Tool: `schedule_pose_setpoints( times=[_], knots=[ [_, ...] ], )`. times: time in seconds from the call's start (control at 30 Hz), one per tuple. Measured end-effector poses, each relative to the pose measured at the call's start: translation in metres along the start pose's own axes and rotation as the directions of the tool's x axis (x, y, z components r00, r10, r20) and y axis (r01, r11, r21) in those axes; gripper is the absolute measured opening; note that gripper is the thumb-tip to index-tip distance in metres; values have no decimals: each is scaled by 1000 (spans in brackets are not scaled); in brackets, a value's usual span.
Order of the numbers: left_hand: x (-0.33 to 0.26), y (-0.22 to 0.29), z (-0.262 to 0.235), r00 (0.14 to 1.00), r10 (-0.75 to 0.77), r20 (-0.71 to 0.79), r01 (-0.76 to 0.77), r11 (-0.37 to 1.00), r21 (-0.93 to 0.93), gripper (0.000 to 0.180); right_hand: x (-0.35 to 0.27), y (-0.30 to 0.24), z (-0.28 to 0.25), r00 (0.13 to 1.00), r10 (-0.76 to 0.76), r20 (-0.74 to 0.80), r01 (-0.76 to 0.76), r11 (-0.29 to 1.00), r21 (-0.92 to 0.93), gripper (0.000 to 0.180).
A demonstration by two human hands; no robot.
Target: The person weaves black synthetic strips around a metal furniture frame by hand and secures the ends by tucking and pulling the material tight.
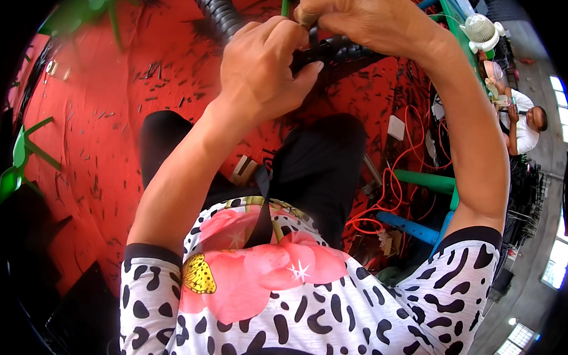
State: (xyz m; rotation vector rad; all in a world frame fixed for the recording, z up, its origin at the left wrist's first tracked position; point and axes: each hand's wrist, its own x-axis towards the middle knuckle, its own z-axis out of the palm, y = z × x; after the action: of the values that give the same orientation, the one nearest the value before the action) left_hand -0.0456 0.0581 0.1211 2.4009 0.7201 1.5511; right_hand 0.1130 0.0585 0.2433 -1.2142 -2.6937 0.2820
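In the upper middle, my left hand (263,61) is closed, its thumb reaching toward a dark piece that its fingers mostly hide. Just to the right and above, my right hand (358,20) has its fingers bent into a pinch; what lies in them is too hidden to name. A black ribbed part (338,48) shows below the right hand, beside the left fingertips. Another black ribbed tube (218,11) runs off the top edge, left of my hands. Between the hands, a thin green strip (285,3) stands at the top.
Dark scraps litter the red floor (103,146). Green stool legs (28,146) show at the left. Right of my knees are a tangled orange-red cord (393,187), a green bar (424,181) and a blue bar (407,227). A white fan (482,31) and a seated person (524,120) are farther right.
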Motion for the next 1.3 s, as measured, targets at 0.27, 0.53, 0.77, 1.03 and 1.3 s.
schedule_pose_setpoints(
  times=[0.27,0.53,0.77,1.03,1.3],
  knots=[
    [0,-3,-3,998,70,-3,-70,995,-71,31,-6,3,11,977,184,107,-211,777,593,17],
    [1,-4,-6,989,146,-17,-147,987,-64,42,-10,8,22,993,72,-97,-29,922,387,17],
    [3,1,-10,995,96,22,-95,994,-52,39,-7,15,24,991,126,-39,-92,870,484,17],
    [3,1,-7,997,79,-26,-81,993,-89,36,-4,22,37,993,66,-98,-15,895,446,18],
    [1,-1,-11,998,65,-7,-65,995,-73,38,-3,22,42,990,49,-134,20,881,473,15]
  ],
)
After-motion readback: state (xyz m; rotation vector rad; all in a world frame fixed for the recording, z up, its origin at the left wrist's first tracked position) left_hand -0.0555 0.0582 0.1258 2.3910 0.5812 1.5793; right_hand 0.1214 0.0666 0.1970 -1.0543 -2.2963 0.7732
